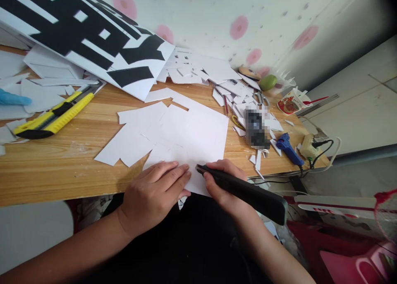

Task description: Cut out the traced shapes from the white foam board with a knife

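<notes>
A white board sheet [198, 127] with an irregular cut outline lies at the table's front edge, with thin cut lines on its surface. My left hand [156, 189] rests on its near part, fingers stretched out flat and the thumb by the front edge. In my right hand [225, 180] is a black utility knife [245, 189], its handle slanting toward me. The knife's tip is at the sheet, just right of my left fingertips; the blade itself is hard to make out. A small white scrap [182, 202] hangs at the edge below my left hand.
A yellow utility knife [56, 114] lies left, near a blue-gloved fingertip [14, 98]. A black-and-white patterned board [93, 36] leans behind. White offcuts [232, 89], a blue glue gun [290, 147], a power strip [310, 145] and a paper cup [291, 101] stand right.
</notes>
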Motion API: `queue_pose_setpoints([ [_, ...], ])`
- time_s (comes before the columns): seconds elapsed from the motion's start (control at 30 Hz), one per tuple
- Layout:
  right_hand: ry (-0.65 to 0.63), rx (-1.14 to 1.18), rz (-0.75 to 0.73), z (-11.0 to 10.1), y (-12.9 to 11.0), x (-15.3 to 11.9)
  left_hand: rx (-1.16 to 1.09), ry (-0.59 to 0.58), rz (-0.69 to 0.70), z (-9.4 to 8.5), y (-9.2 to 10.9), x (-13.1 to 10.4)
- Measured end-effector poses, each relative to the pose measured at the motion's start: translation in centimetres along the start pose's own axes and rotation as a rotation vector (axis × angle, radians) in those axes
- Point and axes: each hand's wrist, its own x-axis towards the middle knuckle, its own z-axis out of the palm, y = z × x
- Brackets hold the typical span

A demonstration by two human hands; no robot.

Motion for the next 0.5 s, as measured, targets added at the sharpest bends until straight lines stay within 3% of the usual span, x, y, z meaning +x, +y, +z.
queue_pose_setpoints([
  [0.17,-0.038,0.021,0.036,-0.7,-0.4,0.1,-0.007,0.004,-0.015,0.1,0.1,0.0],
  [0.4,-0.025,0.122,0.175,-0.1,0.9,-0.8,0.032,0.02,0.047,0.1,-0.1,-0.2],
  [0.5,0.051,0.176,0.188,-0.2,1.4,-0.8,-0.021,0.044,0.034,0.0,-0.1,-0.1],
])
